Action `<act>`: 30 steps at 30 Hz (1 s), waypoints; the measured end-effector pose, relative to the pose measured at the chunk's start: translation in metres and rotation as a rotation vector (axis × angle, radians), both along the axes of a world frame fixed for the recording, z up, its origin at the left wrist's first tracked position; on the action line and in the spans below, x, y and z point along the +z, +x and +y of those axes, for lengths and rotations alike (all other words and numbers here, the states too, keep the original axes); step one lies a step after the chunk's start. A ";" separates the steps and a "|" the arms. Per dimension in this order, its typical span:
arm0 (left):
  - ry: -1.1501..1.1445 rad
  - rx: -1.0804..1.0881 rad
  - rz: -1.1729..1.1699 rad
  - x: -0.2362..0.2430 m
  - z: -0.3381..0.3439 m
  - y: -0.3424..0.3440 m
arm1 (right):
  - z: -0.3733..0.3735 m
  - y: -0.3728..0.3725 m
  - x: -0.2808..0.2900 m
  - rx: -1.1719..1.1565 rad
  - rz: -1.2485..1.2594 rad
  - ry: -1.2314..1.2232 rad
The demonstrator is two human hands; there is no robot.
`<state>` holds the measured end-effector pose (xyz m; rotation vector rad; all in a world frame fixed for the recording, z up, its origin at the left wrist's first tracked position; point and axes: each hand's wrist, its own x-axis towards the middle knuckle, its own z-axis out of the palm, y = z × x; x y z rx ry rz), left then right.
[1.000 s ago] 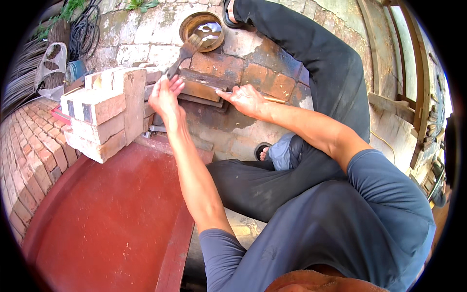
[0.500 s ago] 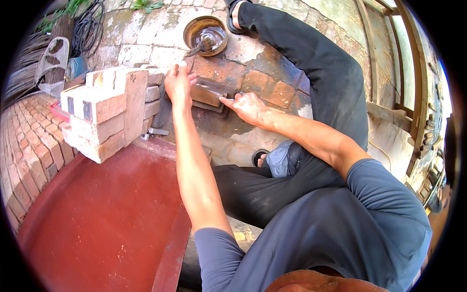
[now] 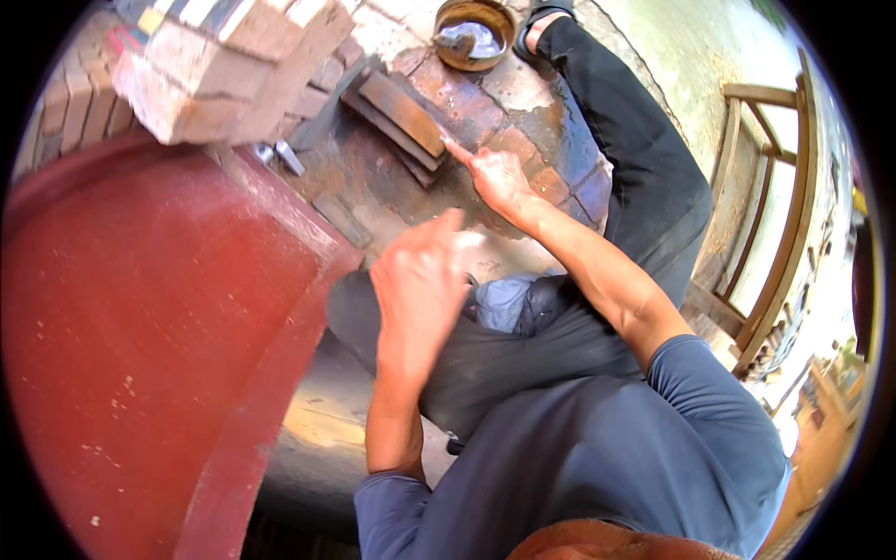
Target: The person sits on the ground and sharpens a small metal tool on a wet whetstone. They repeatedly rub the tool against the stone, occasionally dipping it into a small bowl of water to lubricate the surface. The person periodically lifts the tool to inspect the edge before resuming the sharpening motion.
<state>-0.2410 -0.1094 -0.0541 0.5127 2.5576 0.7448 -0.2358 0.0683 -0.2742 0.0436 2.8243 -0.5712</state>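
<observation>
A brown rectangular block [image 3: 403, 114], like a sharpening stone, lies slanted on a darker, longer base [image 3: 388, 131] over wet brick paving. My right hand [image 3: 502, 179] is at the block's near end, the index finger stretched out to its corner and the other fingers curled; what they hold, if anything, is hidden. Nearer to me, above my bent knee, my left hand [image 3: 420, 285] is smeared by motion. A whitish blur shows by its fingers, too unclear to name. Beyond the block stands a round bowl [image 3: 446, 58] with water and something brown in it.
At left is a large red panel [image 3: 159, 336] with a raised edge. Pale bricks [image 3: 219, 79] are stacked beyond it, two small metal pieces [image 3: 289, 157] beside them. My black-trousered legs [image 3: 635, 131] bound the work spot. A wooden frame [image 3: 784, 215] stands at right.
My left hand has drawn back from beside the brick stack toward my lap. My right hand stays by the block's end. The view has shifted, showing more of the red panel.
</observation>
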 end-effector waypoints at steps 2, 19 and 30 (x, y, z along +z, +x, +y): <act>0.514 0.042 0.148 0.040 0.017 0.021 | 0.000 -0.004 -0.019 0.075 0.149 0.026; 0.395 -0.171 0.097 0.047 0.033 0.038 | 0.002 -0.009 0.000 0.087 -0.023 0.052; -0.257 -0.503 0.200 -0.059 0.060 0.068 | -0.003 -0.003 0.011 0.118 0.034 0.101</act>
